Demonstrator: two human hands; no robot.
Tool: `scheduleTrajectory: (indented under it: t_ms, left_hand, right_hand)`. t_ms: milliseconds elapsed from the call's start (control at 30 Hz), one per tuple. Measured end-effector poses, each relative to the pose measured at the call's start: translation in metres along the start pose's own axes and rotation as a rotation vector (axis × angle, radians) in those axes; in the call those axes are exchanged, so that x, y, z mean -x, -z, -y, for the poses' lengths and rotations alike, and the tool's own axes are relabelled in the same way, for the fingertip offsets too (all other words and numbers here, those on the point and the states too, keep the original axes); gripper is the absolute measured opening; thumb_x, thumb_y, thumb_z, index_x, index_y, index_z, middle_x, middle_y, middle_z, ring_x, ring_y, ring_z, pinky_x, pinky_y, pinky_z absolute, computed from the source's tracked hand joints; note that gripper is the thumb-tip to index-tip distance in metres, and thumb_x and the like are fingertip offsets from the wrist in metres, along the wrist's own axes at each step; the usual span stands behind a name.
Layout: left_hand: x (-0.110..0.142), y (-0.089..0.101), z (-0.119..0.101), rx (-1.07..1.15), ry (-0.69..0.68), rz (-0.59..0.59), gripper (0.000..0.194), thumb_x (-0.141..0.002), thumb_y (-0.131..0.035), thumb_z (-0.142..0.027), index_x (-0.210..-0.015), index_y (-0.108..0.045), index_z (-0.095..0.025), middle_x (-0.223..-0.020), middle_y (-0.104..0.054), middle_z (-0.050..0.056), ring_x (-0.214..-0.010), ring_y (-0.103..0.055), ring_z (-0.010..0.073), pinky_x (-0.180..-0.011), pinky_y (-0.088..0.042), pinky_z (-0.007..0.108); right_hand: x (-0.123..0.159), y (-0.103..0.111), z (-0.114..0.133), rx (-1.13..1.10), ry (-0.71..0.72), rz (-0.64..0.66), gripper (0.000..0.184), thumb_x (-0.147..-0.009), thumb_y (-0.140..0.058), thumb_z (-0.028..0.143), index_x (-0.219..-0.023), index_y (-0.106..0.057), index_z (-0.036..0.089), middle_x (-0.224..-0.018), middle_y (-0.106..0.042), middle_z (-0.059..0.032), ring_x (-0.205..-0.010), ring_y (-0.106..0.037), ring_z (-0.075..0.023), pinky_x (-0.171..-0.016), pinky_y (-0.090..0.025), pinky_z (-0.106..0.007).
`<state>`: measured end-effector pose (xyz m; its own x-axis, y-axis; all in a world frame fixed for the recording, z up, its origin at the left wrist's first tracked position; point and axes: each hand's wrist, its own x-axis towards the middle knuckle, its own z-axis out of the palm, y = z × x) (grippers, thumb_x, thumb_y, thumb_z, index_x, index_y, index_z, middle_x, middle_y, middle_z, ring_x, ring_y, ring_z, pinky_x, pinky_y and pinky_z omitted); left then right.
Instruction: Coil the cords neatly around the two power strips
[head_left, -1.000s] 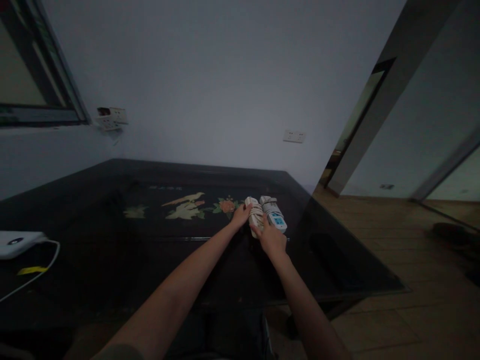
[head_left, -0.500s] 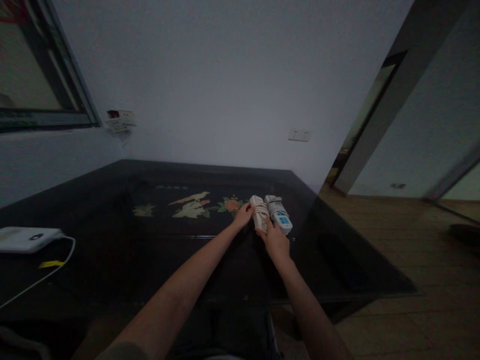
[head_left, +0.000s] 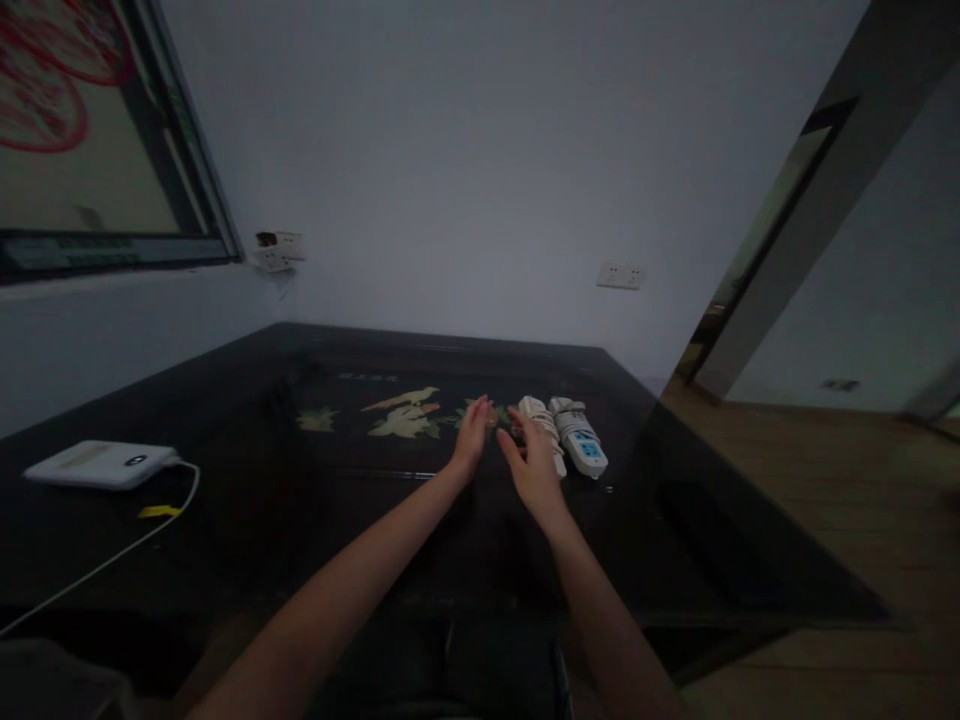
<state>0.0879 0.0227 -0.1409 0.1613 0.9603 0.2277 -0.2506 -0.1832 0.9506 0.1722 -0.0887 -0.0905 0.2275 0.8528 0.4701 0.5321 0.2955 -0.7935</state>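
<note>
Evidently, the cream power strip [head_left: 559, 462] and blue-socketed power strip [head_left: 588, 452] lie cord-wrapped at one o'clock; left hand [head_left: 469, 446] and right hand [head_left: 537, 476], fingers open, grip neither.

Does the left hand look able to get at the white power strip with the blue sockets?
Probably not directly: the right hand and the cream strip lie between.

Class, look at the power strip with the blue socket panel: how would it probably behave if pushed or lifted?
The power strip would likely feel stiff, its casing looking like hard plastic. Lying long and flat on the glossy table, it should slide rather than roll. The cord wrapped round it might loosen.
</note>
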Motion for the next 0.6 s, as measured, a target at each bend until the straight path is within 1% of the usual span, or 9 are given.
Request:
scheduleTrajectory:
  t_ms: [67,133,167,233,300,333,400,500,600]
  left_hand:
    - [0.015,0.016,-0.016,0.070,0.019,0.033,0.047,-0.097,-0.030,-0.044,-0.141,-0.037,-0.027,-0.141,-0.048,0.008,-0.129,-0.046,0.0212,-0.104,-0.040,0.035]
    - [0.028,0.030,-0.029,0.121,0.056,0.082,0.049,-0.097,-0.027,-0.046,-0.145,-0.029,-0.034,-0.148,-0.040,0.003,-0.133,-0.042,0.0227,-0.101,-0.043,0.037]
    - [0.033,0.035,-0.034,0.143,0.088,0.106,0.049,-0.098,-0.025,-0.046,-0.146,-0.027,-0.035,-0.150,-0.037,0.002,-0.134,-0.040,0.0238,-0.100,-0.044,0.038]
    - [0.039,0.044,-0.039,0.181,0.158,0.143,0.051,-0.098,-0.020,-0.046,-0.147,-0.026,-0.032,-0.152,-0.035,0.002,-0.136,-0.038,0.0248,-0.101,-0.043,0.038]
    - [0.041,0.048,-0.041,0.209,0.222,0.175,0.052,-0.099,-0.017,-0.043,-0.148,-0.027,-0.027,-0.151,-0.036,0.004,-0.135,-0.039,0.0242,-0.105,-0.040,0.037]
    - [0.042,0.048,-0.041,0.217,0.247,0.193,0.052,-0.099,-0.017,-0.042,-0.147,-0.029,-0.025,-0.150,-0.038,0.005,-0.134,-0.040,0.0241,-0.106,-0.038,0.036]
    - [0.042,0.048,-0.040,0.232,0.300,0.243,0.051,-0.099,-0.021,-0.042,-0.145,-0.035,-0.023,-0.146,-0.043,0.006,-0.132,-0.043,0.0248,-0.105,-0.039,0.037]
    - [0.044,0.047,-0.039,0.255,0.368,0.326,0.050,-0.097,-0.029,-0.046,-0.138,-0.045,-0.023,-0.139,-0.051,0.009,-0.127,-0.048,0.0272,-0.099,-0.045,0.041]
    - [0.046,0.049,-0.040,0.271,0.391,0.387,0.048,-0.096,-0.032,-0.047,-0.133,-0.052,-0.022,-0.136,-0.054,0.012,-0.121,-0.053,0.0272,-0.094,-0.047,0.042]
  right_hand:
    - [-0.018,-0.025,0.002,-0.130,-0.003,0.058,0.054,-0.090,-0.041,0.051,-0.135,-0.046,0.021,-0.132,-0.054,-0.0123,-0.121,-0.050,-0.0237,-0.101,-0.040,-0.042]
    - [-0.032,-0.051,0.003,-0.196,0.011,0.114,0.055,-0.092,-0.036,0.053,-0.139,-0.042,0.025,-0.141,-0.047,-0.0090,-0.129,-0.044,-0.0203,-0.106,-0.035,-0.039]
    - [-0.035,-0.063,0.003,-0.221,0.019,0.144,0.056,-0.092,-0.035,0.055,-0.139,-0.042,0.025,-0.144,-0.045,-0.0078,-0.131,-0.042,-0.0196,-0.108,-0.033,-0.039]
    - [-0.036,-0.084,0.002,-0.255,0.028,0.200,0.060,-0.090,-0.036,0.060,-0.138,-0.044,0.025,-0.145,-0.044,-0.0075,-0.134,-0.038,-0.0200,-0.110,-0.030,-0.039]
    - [-0.033,-0.096,-0.003,-0.270,0.031,0.246,0.066,-0.088,-0.035,0.065,-0.138,-0.045,0.024,-0.144,-0.045,-0.0087,-0.135,-0.038,-0.0207,-0.111,-0.029,-0.040]
    - [-0.030,-0.099,-0.006,-0.273,0.032,0.263,0.068,-0.087,-0.034,0.067,-0.138,-0.045,0.024,-0.145,-0.045,-0.0091,-0.135,-0.038,-0.0207,-0.111,-0.028,-0.039]
    - [-0.028,-0.097,-0.014,-0.272,0.032,0.288,0.071,-0.086,-0.033,0.068,-0.140,-0.042,0.024,-0.145,-0.044,-0.0091,-0.136,-0.037,-0.0202,-0.111,-0.028,-0.039]
    - [-0.030,-0.086,-0.026,-0.266,0.025,0.312,0.071,-0.088,-0.032,0.067,-0.144,-0.035,0.024,-0.147,-0.041,-0.0083,-0.137,-0.035,-0.0198,-0.111,-0.028,-0.039]
    - [-0.032,-0.079,-0.031,-0.270,0.030,0.348,0.069,-0.090,-0.030,0.064,-0.146,-0.030,0.024,-0.149,-0.038,-0.0079,-0.138,-0.033,-0.0199,-0.109,-0.031,-0.039]
